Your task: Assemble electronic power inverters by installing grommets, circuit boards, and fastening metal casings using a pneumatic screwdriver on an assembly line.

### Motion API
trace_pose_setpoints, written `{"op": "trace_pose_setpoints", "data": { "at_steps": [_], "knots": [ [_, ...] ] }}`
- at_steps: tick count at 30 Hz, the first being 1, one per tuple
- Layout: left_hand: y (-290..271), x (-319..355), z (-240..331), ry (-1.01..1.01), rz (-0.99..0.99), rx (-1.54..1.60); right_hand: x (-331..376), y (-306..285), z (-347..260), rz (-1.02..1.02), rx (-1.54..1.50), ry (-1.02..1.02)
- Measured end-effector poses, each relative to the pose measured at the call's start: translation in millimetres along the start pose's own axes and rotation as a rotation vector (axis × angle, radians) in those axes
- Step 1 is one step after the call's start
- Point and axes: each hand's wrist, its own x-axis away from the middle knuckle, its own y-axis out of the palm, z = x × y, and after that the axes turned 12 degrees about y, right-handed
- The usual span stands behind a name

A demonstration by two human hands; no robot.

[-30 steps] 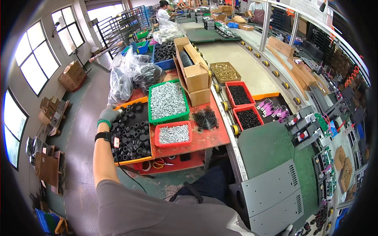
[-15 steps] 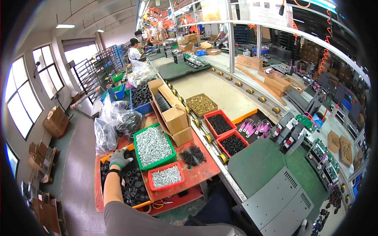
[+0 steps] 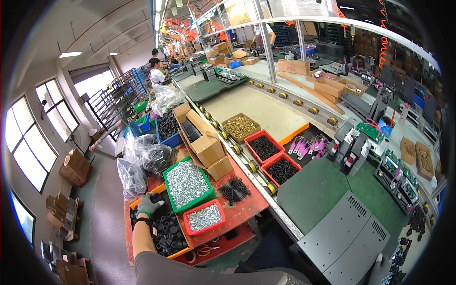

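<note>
My left hand, in a grey glove, is down in an orange bin of black round plastic caps. Its fingers curl around a black cap near the bin's far end, partly hidden by the glove. At the lower right, my gloved right hand grips the right edge of a dark grey slotted panel, its thumb showing and the other fingers mostly hidden. The panel lies on a green work board.
Beside the orange bin stand a green bin and a red bin of silver screws. A black wire fan guard, an open carton and scissors are nearby. Red bins of black screws stand across the roller rail.
My left hand has drawn its fingers in among the black caps. The view has shifted slightly, and more of my right hand shows at the panel's edge.
</note>
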Motion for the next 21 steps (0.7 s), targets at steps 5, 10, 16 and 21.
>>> {"op": "trace_pose_setpoints", "data": {
  "at_steps": [5, 10, 16, 21],
  "knots": [
    [8, 2, 3, 0.038, -0.013, -0.003, -8, 25, 16, 0.236, -0.248, -0.165],
    [16, -3, 1, 0.038, -0.028, 0.030, -12, 31, 22, 0.197, -0.284, -0.175],
    [24, -10, -15, 0.292, -0.031, 0.146, -10, 25, 20, 0.116, -0.278, -0.073],
    [26, -1, -9, 0.192, 0.233, 0.037, -9, 25, 18, 0.232, -0.143, -0.070]
  ]
}}
